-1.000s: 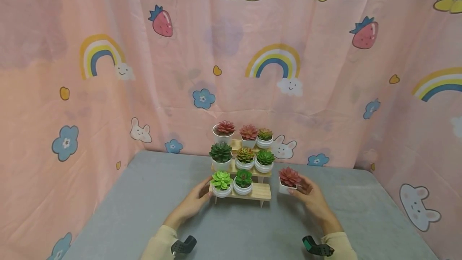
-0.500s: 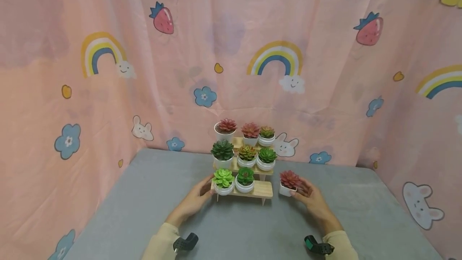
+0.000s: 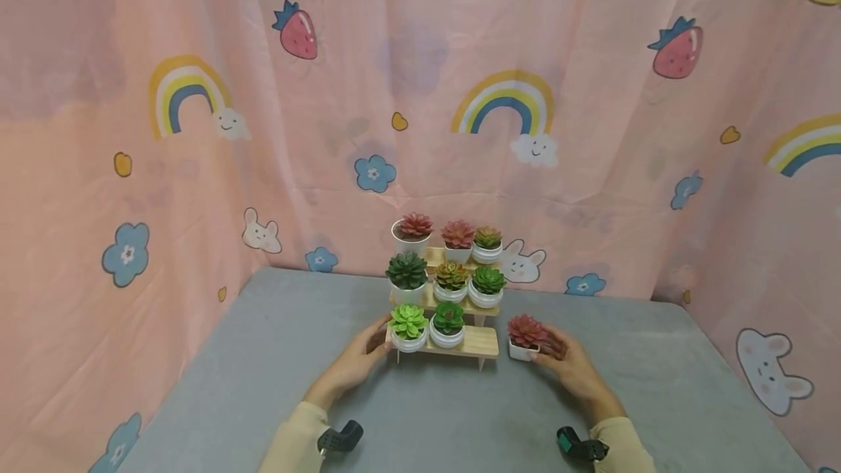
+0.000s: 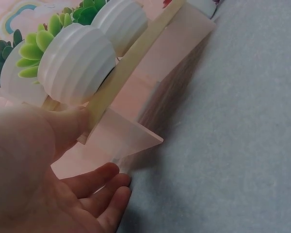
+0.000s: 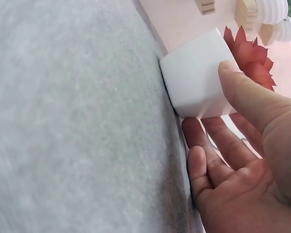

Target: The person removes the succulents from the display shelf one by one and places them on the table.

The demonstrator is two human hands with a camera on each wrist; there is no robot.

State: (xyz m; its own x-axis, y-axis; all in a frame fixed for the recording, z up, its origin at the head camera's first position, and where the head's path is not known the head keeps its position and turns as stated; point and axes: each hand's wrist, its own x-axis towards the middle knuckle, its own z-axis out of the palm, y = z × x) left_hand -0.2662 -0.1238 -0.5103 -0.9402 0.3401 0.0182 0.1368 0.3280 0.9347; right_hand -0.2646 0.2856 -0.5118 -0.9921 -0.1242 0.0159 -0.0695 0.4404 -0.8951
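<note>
My right hand (image 3: 570,363) pinches the white square pot of a red artificial succulent (image 3: 525,332), thumb on the near side and fingers behind. In the right wrist view the pot's base (image 5: 196,73) meets the table. It stands just right of a three-tier wooden plant stand (image 3: 482,341). My left hand (image 3: 355,358) holds the left end of the lowest shelf; in the left wrist view the thumb (image 4: 70,126) is on the board's end and the other visible fingers (image 4: 94,179) lie below. A light green succulent (image 3: 409,322) and a dark green one (image 3: 448,317) occupy this shelf.
The middle tier carries a dark green succulent (image 3: 406,271), a yellow-orange one (image 3: 450,277) and a green one (image 3: 489,281). On the top tier are several more potted succulents, including a red one (image 3: 416,225). A patterned pink curtain (image 3: 315,130) borders the grey table (image 3: 276,327).
My right hand has lowered the red succulent to the table beside the stand and tipped it more upright. The left hand keeps its place on the stand. The head view has tilted slightly.
</note>
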